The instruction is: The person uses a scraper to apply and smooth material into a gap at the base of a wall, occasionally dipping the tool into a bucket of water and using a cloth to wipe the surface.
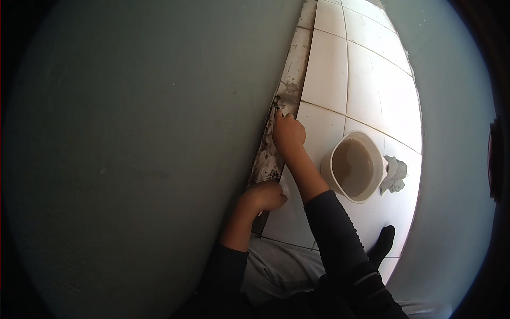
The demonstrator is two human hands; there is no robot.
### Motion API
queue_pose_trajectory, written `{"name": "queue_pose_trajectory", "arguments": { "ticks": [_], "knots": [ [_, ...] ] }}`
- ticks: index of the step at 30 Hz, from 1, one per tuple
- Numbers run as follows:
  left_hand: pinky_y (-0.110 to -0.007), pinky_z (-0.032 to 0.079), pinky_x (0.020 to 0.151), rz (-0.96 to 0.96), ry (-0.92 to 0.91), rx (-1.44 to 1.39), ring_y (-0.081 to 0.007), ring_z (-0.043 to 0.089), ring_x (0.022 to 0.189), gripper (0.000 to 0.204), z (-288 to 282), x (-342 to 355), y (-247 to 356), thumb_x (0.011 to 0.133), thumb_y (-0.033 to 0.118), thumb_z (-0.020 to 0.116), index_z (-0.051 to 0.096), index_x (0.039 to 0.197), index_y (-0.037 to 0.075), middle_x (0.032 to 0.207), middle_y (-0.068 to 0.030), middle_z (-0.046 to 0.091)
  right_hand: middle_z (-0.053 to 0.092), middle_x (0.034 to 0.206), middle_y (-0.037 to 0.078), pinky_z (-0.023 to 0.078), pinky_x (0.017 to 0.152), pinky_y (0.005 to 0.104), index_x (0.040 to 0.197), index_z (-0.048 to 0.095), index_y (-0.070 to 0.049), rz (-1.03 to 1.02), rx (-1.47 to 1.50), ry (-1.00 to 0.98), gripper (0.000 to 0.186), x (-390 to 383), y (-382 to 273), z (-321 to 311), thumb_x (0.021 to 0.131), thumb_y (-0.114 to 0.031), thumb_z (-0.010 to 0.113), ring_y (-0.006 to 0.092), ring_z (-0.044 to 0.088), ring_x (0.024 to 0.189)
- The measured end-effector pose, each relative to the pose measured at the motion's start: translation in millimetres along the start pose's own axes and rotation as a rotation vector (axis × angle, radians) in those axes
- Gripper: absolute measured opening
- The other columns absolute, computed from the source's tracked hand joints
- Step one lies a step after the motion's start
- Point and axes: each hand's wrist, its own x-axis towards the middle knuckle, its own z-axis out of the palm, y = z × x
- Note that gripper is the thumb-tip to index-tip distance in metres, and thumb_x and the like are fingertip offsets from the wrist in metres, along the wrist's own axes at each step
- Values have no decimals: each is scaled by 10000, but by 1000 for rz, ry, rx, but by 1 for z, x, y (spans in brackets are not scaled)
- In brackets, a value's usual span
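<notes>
My right hand (290, 136) is closed over the dirty strip (291, 69) along the foot of the wall. A small dark thing (277, 102) shows just beyond its fingers; I cannot make out what it is or whether it is gripped. Nearer to me, my left hand (264, 196) is curled closed low on the same strip, its fingers mostly hidden. The strip is whitish, with dark smears and patches between the two hands. To the right of my right forearm stands a white plastic tub (380, 173) of murky brown water.
A crumpled grey cloth (394, 174) lies right of the tub on white floor tiles (324, 64). A grey-green wall (159, 133) rises close on my left, and another wall (451, 106) bounds the right side. My dark-covered foot (383, 244) is below the cloth.
</notes>
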Motion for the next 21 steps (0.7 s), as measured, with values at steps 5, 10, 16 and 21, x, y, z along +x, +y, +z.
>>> {"name": "queue_pose_trajectory", "arguments": {
  "ticks": [5, 10, 16, 21],
  "knots": [
    [-396, 452, 701, -34, -29, 4, -316, 604, 729, 301, -5, -6, -3, 763, 237, 477, 627, 765, -23, 765, -200, 612, 578, 951, 146, 523, 595, 379, 1189, 471, -86, -8, 48, 21, 377, -24, -12, 7, 812, -106, 465, 287, 639, 727],
    [-397, 453, 707, 9, 1, -8, -311, 606, 732, 295, 1, 1, -3, 760, 232, 472, 631, 765, -17, 778, -201, 614, 567, 962, 142, 525, 589, 358, 1224, 447, -90, 26, -5, 20, 407, -13, -10, 8, 817, -113, 462, 273, 640, 722],
    [-396, 450, 724, -20, 2, 19, -312, 603, 766, 304, -3, -7, -3, 768, 237, 469, 628, 785, -22, 807, -206, 613, 571, 916, 130, 526, 568, 330, 1215, 473, -68, -56, -47, 50, 387, -24, -11, 10, 834, -141, 472, 241, 642, 699],
    [-395, 449, 726, -1, 5, -3, -310, 603, 773, 308, -1, -1, -3, 770, 242, 468, 628, 783, -22, 801, -205, 611, 569, 916, 132, 526, 575, 328, 1216, 472, -73, -22, -54, 68, 390, -7, -7, 6, 831, -139, 477, 244, 642, 689]
  ]
}}
